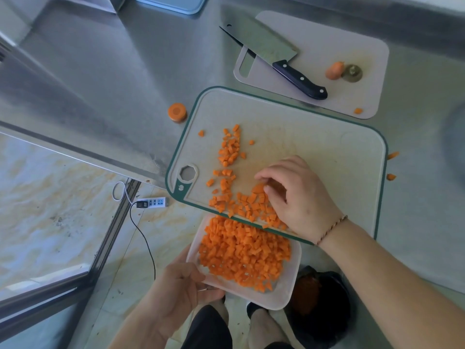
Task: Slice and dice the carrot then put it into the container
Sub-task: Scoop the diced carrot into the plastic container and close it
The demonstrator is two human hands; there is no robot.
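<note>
Left hand (176, 285) is closest to the camera, its grip clamped on the near-left corner of the white container (286, 285), thumb over the rim, holding it just below the worktop (105, 71) edge. That container is already loaded with diced carrot (241, 255). Right above it, the green-rimmed cutting board (314, 137) sticks out past the edge, with more loose carrot cubes (229, 152) scattered over its left half and bunched at the near rim. Right hand (294, 195) lies on the board with fingers loosely curled over the cubes at the near edge, so its grip is slack, not clenched on anything. Further back sits a second, pale board (352, 41) with a cleaver (274, 56) and two carrot ends (334, 70) on it. One round carrot stub (177, 111) sits on the steel beside the board.
</note>
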